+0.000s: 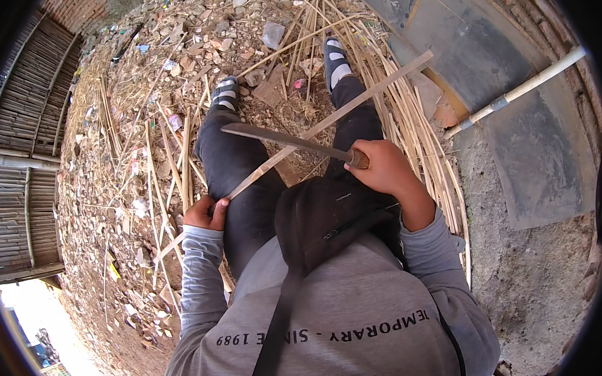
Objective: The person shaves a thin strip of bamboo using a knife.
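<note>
The fingers of your left hand [207, 213] grip the long, flat, pale bamboo strip [358, 101] slanting over your black-trousered legs [238, 168]; your right hand's [382, 168] close around the brown wooden handle [361, 159] of the long, dark metal knife [270, 135] crossing it. Should the strip twist, the blade could skid toward your left thigh.

Rubble-strewn dirt ground [123, 338], slatted bamboo wall [29, 95] left, brick wall [74, 3] upper left, rough concrete [512, 284] right

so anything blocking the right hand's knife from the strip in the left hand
Nothing visible: the knife in the right hand crosses the strip, with the left hand lower down it; whether knife and strip touch is unclear.
</note>
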### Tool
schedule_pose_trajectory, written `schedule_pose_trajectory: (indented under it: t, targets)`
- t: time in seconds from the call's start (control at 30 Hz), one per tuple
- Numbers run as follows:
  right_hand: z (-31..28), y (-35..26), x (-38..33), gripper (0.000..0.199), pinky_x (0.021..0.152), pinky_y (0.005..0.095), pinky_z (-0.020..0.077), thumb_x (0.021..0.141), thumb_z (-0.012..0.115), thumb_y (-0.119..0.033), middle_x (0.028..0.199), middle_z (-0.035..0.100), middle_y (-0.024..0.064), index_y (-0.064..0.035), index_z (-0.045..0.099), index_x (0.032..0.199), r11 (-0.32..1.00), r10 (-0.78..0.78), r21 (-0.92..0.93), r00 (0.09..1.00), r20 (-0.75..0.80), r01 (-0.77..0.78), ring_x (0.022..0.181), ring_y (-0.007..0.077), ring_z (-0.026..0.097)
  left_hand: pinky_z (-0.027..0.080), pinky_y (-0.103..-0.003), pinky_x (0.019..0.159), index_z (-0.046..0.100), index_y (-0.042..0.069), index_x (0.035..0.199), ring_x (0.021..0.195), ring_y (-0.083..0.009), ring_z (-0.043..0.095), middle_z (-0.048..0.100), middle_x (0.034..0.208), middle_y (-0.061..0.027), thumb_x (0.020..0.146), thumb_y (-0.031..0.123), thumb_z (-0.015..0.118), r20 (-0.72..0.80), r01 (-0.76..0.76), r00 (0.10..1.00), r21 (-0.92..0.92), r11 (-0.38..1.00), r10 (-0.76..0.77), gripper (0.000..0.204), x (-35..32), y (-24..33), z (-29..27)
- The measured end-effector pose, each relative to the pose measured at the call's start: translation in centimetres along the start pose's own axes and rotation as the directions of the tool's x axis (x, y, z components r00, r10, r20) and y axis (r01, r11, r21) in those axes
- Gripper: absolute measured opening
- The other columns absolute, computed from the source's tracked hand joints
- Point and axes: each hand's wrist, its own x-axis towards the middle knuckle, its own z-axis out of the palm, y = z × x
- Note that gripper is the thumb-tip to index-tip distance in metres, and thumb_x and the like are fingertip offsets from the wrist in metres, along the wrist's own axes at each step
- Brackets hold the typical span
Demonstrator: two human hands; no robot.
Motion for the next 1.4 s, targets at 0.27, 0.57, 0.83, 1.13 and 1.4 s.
schedule_pose_trajectory:
  t: [0.27, 0.57, 0.83, 1.13, 1.4]
  targets:
    - [-0.4, 0.3, -0.6, 0.022, 0.067, 0.0482, 0.0498, 0.079, 0.077, -0.025, 0.078, 0.066, 0.0186, -0.0067, 0.068, 0.088, 0.996, 0.09, 0.015, 0.995, 0.034, -0.091, 0.078, 0.0407, 0.065, 0.045, -0.043, 0.056, 0.061, 0.001, 0.075, 0.056, -0.035, 0.057, 0.058, 0.062, -0.0181, 0.088, 0.049, 0.074, 0.02, 0.02, 1.0, 0.007, 1.0, -0.02, 0.051, 0.1, 0.3, -0.2]
    - [-1.7, 0.5, -0.8, 0.023, 0.067, 0.0473, 0.0499, 0.079, 0.077, -0.025, 0.078, 0.067, 0.018, -0.0066, 0.068, 0.089, 0.99, 0.138, 0.007, 0.99, 0.024, -0.139, 0.078, 0.041, 0.065, 0.045, -0.042, 0.055, 0.061, 0.001, 0.075, 0.054, -0.0327, 0.055, 0.056, 0.06, -0.0166, 0.088, 0.048, 0.075, -0.008, -0.001, 1.0, -0.004, 1.0, 0.001, 0.05, -0.1, -0.1, 0.0]
    - [-0.7, 0.1, -1.2, 0.022, 0.066, 0.047, 0.0502, 0.079, 0.077, -0.025, 0.076, 0.067, 0.0173, -0.0072, 0.069, 0.087, 0.997, 0.077, 0.009, 0.99, 0.117, -0.079, 0.077, 0.0403, 0.066, 0.044, -0.041, 0.055, 0.061, 0.001, 0.075, 0.053, -0.03, 0.053, 0.055, 0.059, -0.0157, 0.088, 0.046, 0.076, 0.006, 0.014, 1.0, -0.038, 0.999, -0.014, 0.049, 0.0, 0.3, -0.3]
    - [0.1, 0.7, -1.5, 0.023, 0.065, 0.0456, 0.0495, 0.078, 0.079, -0.026, 0.075, 0.066, 0.0171, -0.0078, 0.069, 0.088, 0.998, 0.05, 0.037, 0.995, 0.081, -0.053, 0.075, 0.0396, 0.066, 0.043, -0.042, 0.055, 0.06, 0.001, 0.075, 0.053, -0.03, 0.052, 0.054, 0.059, -0.0158, 0.088, 0.046, 0.075, 0.017, 0.029, 0.999, -0.022, 0.999, -0.029, 0.049, 0.0, 0.3, -0.2]
    - [-1.1, 0.9, -1.5, 0.025, 0.064, 0.0449, 0.0487, 0.078, 0.079, -0.026, 0.073, 0.064, 0.0175, -0.0055, 0.068, 0.087, 0.989, 0.132, 0.051, 0.989, 0.075, -0.135, 0.073, 0.0397, 0.065, 0.044, -0.043, 0.056, 0.059, 0.001, 0.074, 0.055, -0.0346, 0.054, 0.056, 0.061, -0.0176, 0.088, 0.048, 0.075, -0.01, -0.017, 1.0, -0.009, 1.0, 0.016, 0.051, -0.1, -0.1, 0.0]
